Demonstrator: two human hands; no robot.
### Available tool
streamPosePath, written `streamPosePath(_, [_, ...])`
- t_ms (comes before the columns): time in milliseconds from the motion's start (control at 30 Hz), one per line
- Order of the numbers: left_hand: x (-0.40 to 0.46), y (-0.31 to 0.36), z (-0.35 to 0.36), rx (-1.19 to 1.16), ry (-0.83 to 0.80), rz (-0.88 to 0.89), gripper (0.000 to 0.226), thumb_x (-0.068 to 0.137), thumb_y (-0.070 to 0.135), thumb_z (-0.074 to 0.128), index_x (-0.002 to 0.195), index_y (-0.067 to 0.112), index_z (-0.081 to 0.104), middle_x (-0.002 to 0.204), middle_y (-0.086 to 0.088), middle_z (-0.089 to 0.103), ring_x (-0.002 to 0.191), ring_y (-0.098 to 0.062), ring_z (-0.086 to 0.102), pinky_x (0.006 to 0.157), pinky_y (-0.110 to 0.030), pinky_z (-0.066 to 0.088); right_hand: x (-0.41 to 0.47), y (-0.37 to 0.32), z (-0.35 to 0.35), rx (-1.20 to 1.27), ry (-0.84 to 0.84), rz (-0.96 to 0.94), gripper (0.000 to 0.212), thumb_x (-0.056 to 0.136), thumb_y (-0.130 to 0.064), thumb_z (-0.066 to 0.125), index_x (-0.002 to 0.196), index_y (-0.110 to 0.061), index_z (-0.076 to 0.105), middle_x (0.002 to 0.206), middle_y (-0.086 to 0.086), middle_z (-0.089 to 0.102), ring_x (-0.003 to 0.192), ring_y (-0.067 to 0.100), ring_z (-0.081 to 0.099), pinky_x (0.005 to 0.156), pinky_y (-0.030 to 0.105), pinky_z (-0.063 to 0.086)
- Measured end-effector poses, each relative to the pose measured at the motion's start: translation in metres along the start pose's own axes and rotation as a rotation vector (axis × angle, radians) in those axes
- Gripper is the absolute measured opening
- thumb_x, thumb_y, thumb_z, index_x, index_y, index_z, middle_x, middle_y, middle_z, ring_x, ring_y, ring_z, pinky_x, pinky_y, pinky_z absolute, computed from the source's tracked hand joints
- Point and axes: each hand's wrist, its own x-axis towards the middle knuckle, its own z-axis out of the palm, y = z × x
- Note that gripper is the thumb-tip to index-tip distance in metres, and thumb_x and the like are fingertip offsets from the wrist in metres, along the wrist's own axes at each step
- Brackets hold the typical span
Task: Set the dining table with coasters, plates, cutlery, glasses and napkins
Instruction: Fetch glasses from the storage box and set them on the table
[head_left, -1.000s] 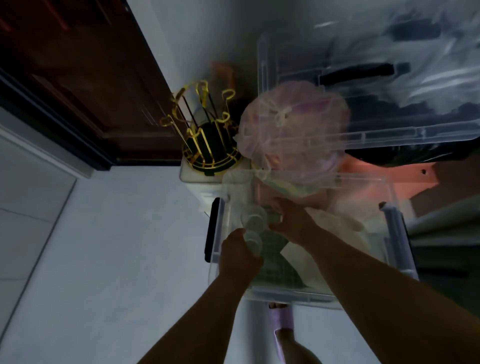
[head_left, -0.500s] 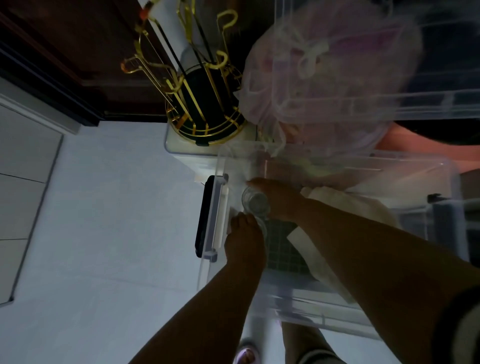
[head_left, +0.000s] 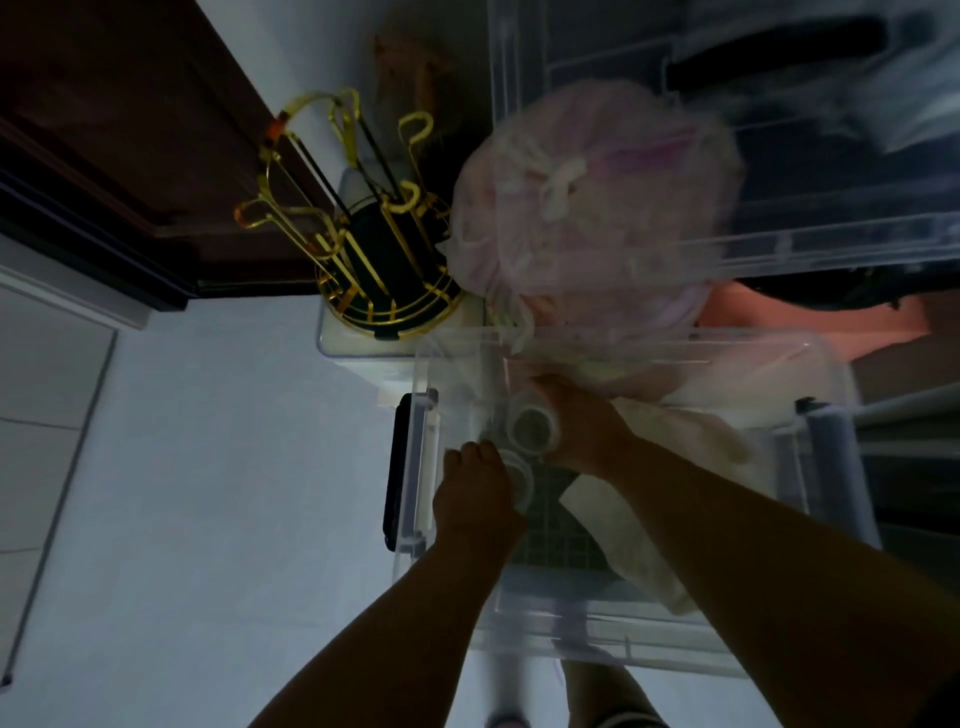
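Note:
Both hands reach into a clear plastic storage bin (head_left: 457, 364) on the floor. My right hand (head_left: 582, 426) grips a clear drinking glass (head_left: 532, 428), its open mouth facing the camera. My left hand (head_left: 475, 493) holds a second clear glass (head_left: 519, 480) just below it. Under the glasses lies a dark checked cloth (head_left: 561, 540), with a cream napkin or cloth (head_left: 623, 525) beside it in the bin.
A gold and black wire rack (head_left: 384, 260) stands on a small clear box behind the bin. A knotted pink plastic bag (head_left: 592, 208) rests on the bin's far side. Another clear bin (head_left: 779, 156) sits above. Dark wooden door (head_left: 104, 130) at left; pale floor (head_left: 208, 467).
The view shifted and steadied. Both hands stayed inside the bin on their glasses; the right hand's glass now sits a little higher, its mouth turned toward the camera.

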Motion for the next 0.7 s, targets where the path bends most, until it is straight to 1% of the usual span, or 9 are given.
streamPosePath(100, [-0.010,0.006,-0.017,-0.028,0.051,0.026,0.083,0.068,0.046,0.079,0.133,0.015,0.037,0.128,-0.003,0.047,0.116,-0.018,0.043,0.088,-0.031,0.050,-0.024,-0.010,-0.019,0.085,0.117,0.073,0.088,0.064,-0.025,0.084,0.139,-0.012,0.041,0.138,0.007,0.049,0.125,0.024,0.048,0.103,0.036,0.043])
streamPosePath(233, [-0.030,0.016,-0.044,-0.105,0.117,0.047,0.095,0.067,0.054,0.077,0.141,0.015,0.031,0.135,-0.005,0.044,0.122,-0.021,0.041,0.098,-0.031,0.040,-0.057,-0.026,-0.040,0.226,0.264,0.156,0.077,0.057,-0.050,0.077,0.125,-0.022,0.054,0.123,-0.006,0.058,0.112,0.011,0.057,0.094,0.031,0.049])
streamPosePath(267, [-0.036,0.018,-0.051,-0.164,0.142,0.049,0.100,0.065,0.052,0.079,0.143,0.014,0.029,0.137,-0.006,0.044,0.124,-0.023,0.040,0.100,-0.032,0.038,-0.068,-0.032,-0.048,0.258,0.326,0.167,0.075,0.057,-0.049,0.079,0.124,-0.024,0.054,0.121,-0.010,0.059,0.108,0.006,0.056,0.091,0.025,0.049])
streamPosePath(333, [-0.050,0.020,-0.064,-0.294,0.208,0.072,0.107,0.060,0.050,0.083,0.144,0.012,0.029,0.137,-0.008,0.046,0.124,-0.026,0.043,0.103,-0.037,0.040,-0.094,-0.044,-0.060,0.317,0.462,0.206,0.074,0.058,-0.031,0.087,0.124,-0.020,0.055,0.116,-0.014,0.055,0.102,0.000,0.052,0.083,0.004,0.042])
streamPosePath(367, [-0.058,0.022,-0.072,-0.344,0.240,0.097,0.109,0.058,0.051,0.083,0.145,0.011,0.030,0.137,-0.010,0.048,0.124,-0.027,0.044,0.102,-0.040,0.042,-0.109,-0.050,-0.066,0.336,0.529,0.224,0.077,0.057,-0.022,0.089,0.126,-0.018,0.055,0.115,-0.012,0.055,0.101,0.000,0.049,0.079,-0.001,0.036])
streamPosePath(467, [-0.082,0.025,-0.098,-0.420,0.299,0.193,0.114,0.054,0.054,0.080,0.146,0.008,0.031,0.138,-0.013,0.048,0.125,-0.030,0.046,0.103,-0.042,0.041,-0.152,-0.067,-0.078,0.346,0.662,0.279,0.093,0.053,-0.026,0.091,0.135,-0.024,0.046,0.124,-0.008,0.057,0.108,0.003,0.051,0.085,0.006,0.036])
streamPosePath(600, [-0.123,0.036,-0.133,-0.426,0.403,0.352,0.111,0.049,0.061,0.072,0.142,0.010,0.037,0.131,-0.010,0.054,0.119,-0.031,0.052,0.098,-0.041,0.043,-0.208,-0.098,-0.103,0.340,0.803,0.338,0.096,0.053,-0.032,0.090,0.136,-0.032,0.042,0.119,-0.016,0.054,0.105,0.002,0.050,0.084,0.009,0.040])
streamPosePath(667, [-0.145,0.043,-0.145,-0.429,0.444,0.451,0.108,0.050,0.053,0.082,0.139,0.009,0.041,0.128,-0.011,0.057,0.115,-0.032,0.055,0.095,-0.042,0.046,-0.241,-0.118,-0.117,0.310,0.909,0.365,0.097,0.052,-0.035,0.090,0.136,-0.033,0.042,0.122,-0.013,0.056,0.107,0.006,0.052,0.091,0.023,0.046])
streamPosePath(700, [-0.154,0.048,-0.150,-0.437,0.473,0.507,0.106,0.048,0.047,0.086,0.136,0.007,0.044,0.123,-0.013,0.060,0.111,-0.033,0.058,0.093,-0.042,0.047,-0.258,-0.128,-0.123,0.300,0.964,0.384,0.097,0.051,-0.035,0.090,0.136,-0.033,0.042,0.121,-0.013,0.056,0.107,0.006,0.052,0.093,0.025,0.046])
